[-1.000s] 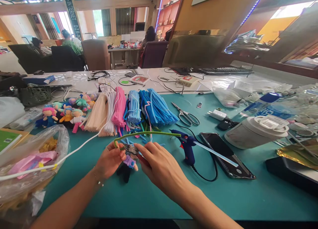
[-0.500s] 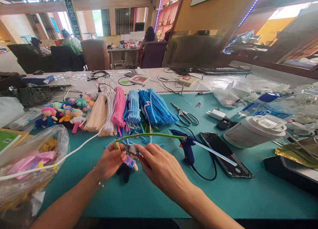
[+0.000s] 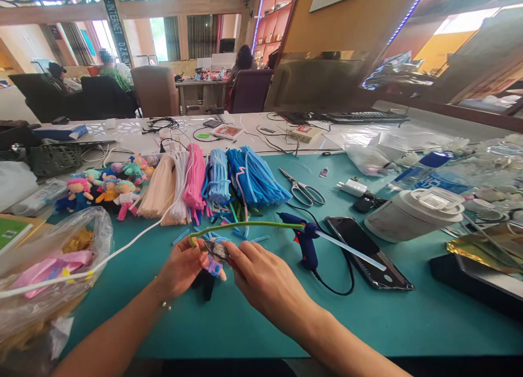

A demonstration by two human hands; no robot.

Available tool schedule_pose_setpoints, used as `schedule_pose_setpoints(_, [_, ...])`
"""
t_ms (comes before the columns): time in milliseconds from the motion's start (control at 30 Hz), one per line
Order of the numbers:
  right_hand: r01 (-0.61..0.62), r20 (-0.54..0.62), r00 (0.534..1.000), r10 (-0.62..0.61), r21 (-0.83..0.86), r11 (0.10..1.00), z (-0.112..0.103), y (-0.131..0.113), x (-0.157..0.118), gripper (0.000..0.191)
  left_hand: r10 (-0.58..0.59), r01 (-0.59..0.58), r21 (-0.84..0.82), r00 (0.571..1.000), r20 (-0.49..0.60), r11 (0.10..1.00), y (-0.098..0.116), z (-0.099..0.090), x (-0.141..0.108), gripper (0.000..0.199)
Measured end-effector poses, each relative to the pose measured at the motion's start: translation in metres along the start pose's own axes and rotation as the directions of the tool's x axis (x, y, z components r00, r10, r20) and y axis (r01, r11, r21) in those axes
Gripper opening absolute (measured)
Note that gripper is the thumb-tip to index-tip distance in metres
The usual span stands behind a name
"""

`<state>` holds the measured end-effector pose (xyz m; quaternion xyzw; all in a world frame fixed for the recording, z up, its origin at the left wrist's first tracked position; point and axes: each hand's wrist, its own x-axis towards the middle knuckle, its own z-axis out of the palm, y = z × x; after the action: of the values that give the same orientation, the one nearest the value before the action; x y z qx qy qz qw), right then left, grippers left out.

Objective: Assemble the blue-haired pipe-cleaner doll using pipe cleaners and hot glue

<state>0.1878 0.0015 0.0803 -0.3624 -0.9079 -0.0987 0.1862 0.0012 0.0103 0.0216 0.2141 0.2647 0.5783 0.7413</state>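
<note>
Slightly farther across the glue gun (image 3: 307, 251) reaches the green stem (image 3: 245, 223)! Left hand (image 3: 180, 267) pinches its hooked end above the surface (image 3: 253, 325); right hand (image 3: 265, 268) grips pliers (image 3: 217, 250) beside it. Bending or snipping, it seems; next move calls for a steady hold.

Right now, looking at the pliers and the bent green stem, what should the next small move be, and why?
Probably a gentle squeeze of the pliers with the right grip while the left grip braces: the left pinches the green stem near its bent end, and the pliers' tip sits close beside that pinch, seemingly placed to work there.
</note>
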Motion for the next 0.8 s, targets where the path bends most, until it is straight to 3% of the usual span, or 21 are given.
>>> schedule_pose_setpoints(133, [0.021,0.024,0.999,-0.021,0.012,1.000,0.000,0.001,-0.003,0.025,0.013,-0.013,0.021,1.000,-0.010,1.000,-0.002,0.001,-0.001,0.029])
schedule_pose_setpoints(400, [-0.047,0.070,0.997,0.033,0.207,0.977,-0.003,0.002,-0.004,0.020,0.013,-0.011,0.027,0.998,-0.062,1.000,0.000,0.004,0.000,0.033])
schedule_pose_setpoints(800, [-0.021,0.043,0.999,0.021,-0.013,1.000,-0.009,0.006,-0.001,0.023,-0.027,0.017,-0.089,0.994,-0.105,0.996,-0.002,0.004,0.003,0.032])
